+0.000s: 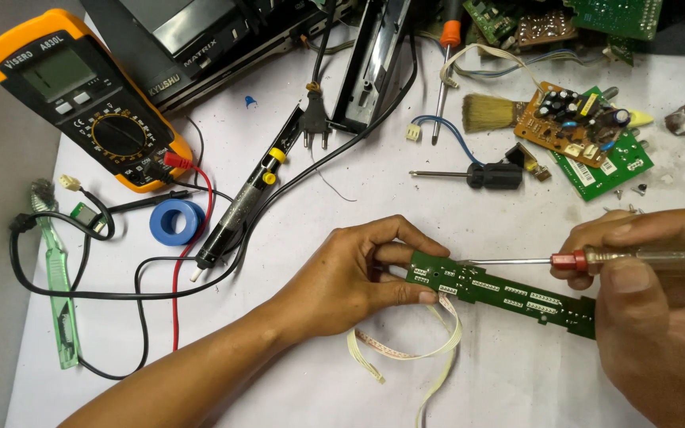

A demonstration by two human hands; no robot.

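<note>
My left hand (358,273) grips the left end of a long narrow green circuit board (509,295), thumb on its front edge and fingers behind it. A flat white ribbon cable (406,353) hangs from the board's left end and curls on the table. My right hand (652,301) holds a screwdriver with a clear handle and red collar (588,260). Its thin metal shaft points left, and the tip rests on the board near my left fingers.
A yellow multimeter (81,95) with red and black leads lies at the far left, beside a blue tape roll (176,222) and a desoldering pump (239,206). A brush (489,112), an orange board (568,119), a black screwdriver (477,174) and a green toothbrush (57,269) lie around.
</note>
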